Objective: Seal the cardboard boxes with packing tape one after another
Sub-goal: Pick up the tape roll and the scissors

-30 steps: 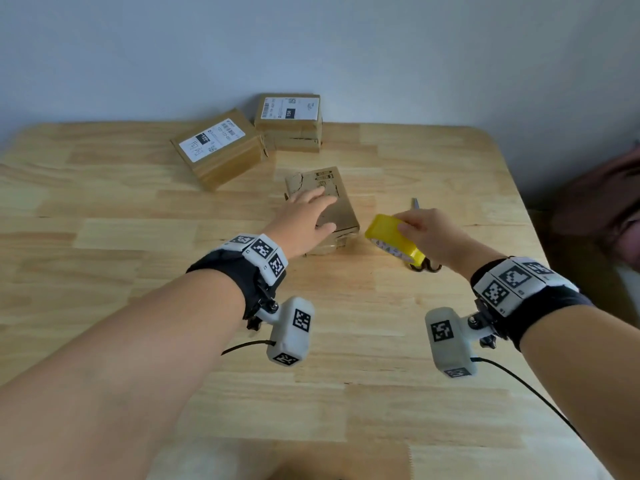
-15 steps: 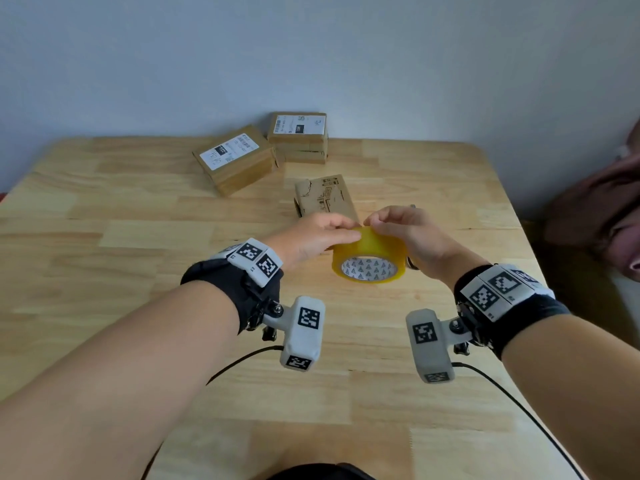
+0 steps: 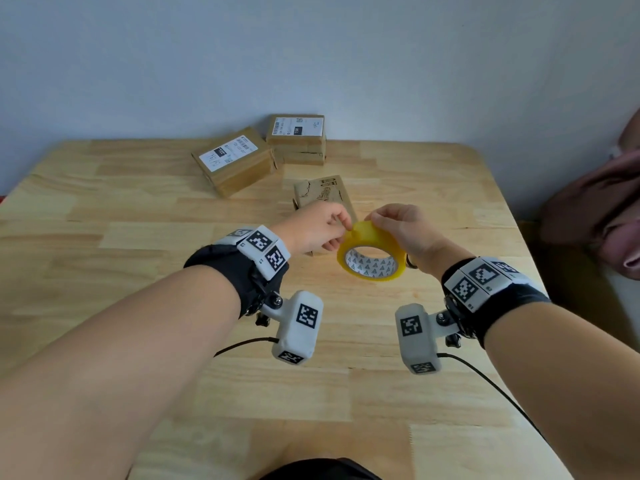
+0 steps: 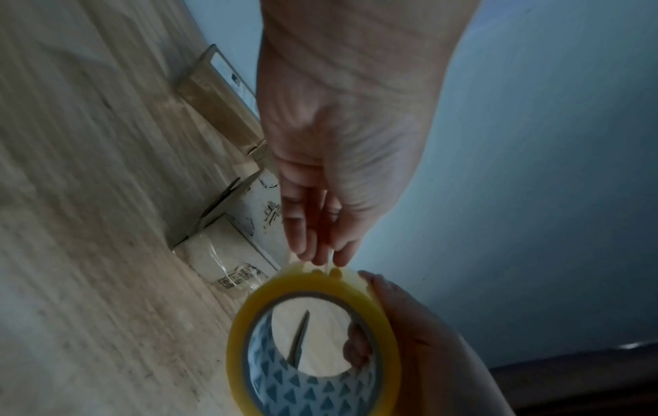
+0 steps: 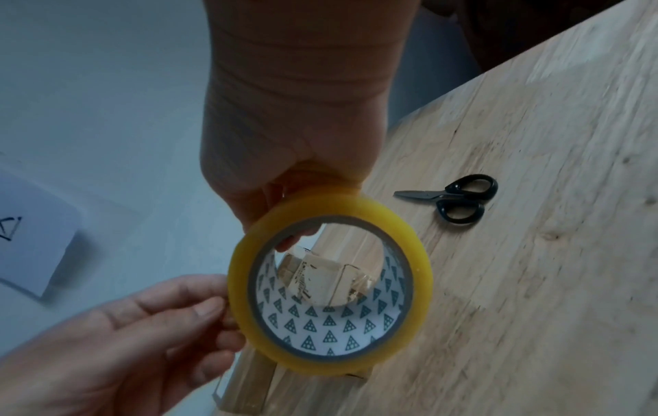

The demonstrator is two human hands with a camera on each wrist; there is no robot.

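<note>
step in hand: free the loose end of the tape roll [image 3: 371,253] so a strip can be drawn over the nearest box [image 3: 323,192]. judged from the layout, this is early in the task; no strip is yet pulled out.

procedure, as advised:
- hold the roll steady with the right hand [image 3: 403,230] and pick at the seam with the left hand [image 3: 317,228], nail first.
- lift the end across its full width; a corner-only lift is likely to split the film.
- keep the roll's open side toward the body, as it is now, so the strip peels away toward 12 o'clock over the box.

grip state: the right grip is clenched on the roll, thumb on the outer face and fingers [image 4: 358,351] through the core. the left grip pinches at the roll's top edge; whether it has caught the tape end cannot be told.

pose: both forearms converge at the centre of the surface [image 3: 104,271], and the roll is held in the air above it, just in front of the box. the scissors [image 5: 452,198] lie at 3 o'clock of the roll. two more boxes [image 3: 239,161] sit at 11 o'clock, near the wall.
</note>
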